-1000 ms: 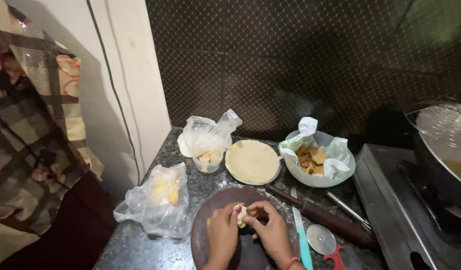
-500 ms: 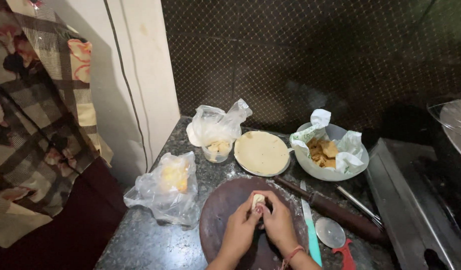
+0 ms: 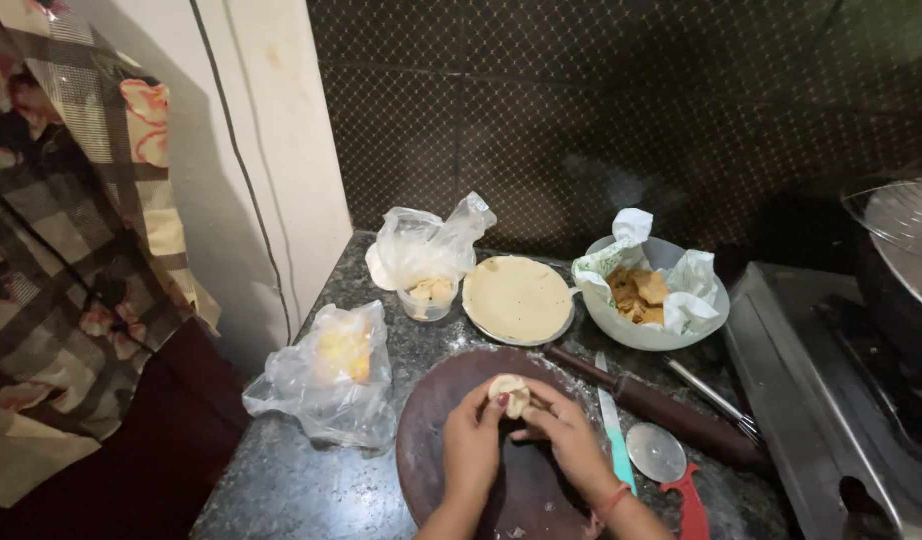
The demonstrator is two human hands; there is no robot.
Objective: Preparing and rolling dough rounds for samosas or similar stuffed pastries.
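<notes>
**Granite counter, dough in both hands**

Speckled dark granite is running from the cream wall [image 3: 271, 150] at nine o'clock to the steel stove [image 3: 831, 400] at three o'clock, with a dark, diamond-patterned backsplash [image 3: 601, 110] filling twelve o'clock. A patterned cloth [image 3: 71, 230] is hanging at the far left over something maroon.

Near six o'clock a round brown board [image 3: 431, 440] is lying on the counter [image 3: 281, 490]. Over it the left hand [image 3: 473, 445] and right hand [image 3: 566, 440] are meeting, fingers curled and nearly closed, pinching a small pale dough piece [image 3: 508, 392] between them just above the board's upper part.

A dark rolling pin [image 3: 661, 410] is lying at the board's two o'clock edge, slanting towards four o'clock. A teal-handled knife [image 3: 614, 430] is lying just beside it, and a wheel cutter [image 3: 666, 460] with a red handle is sitting at four o'clock. A plate with a flat rolled disc [image 3: 517, 298] is sitting at twelve o'clock. A white bowl [image 3: 651, 330] lined with paper and holding fried pieces is sitting at one o'clock. Two clear bags are resting at ten and eleven o'clock: the near bag [image 3: 326, 375] holding something yellow, the far bag [image 3: 426, 255] draping over a small cup. A pot [image 3: 901, 260] is standing on the stove.
</notes>
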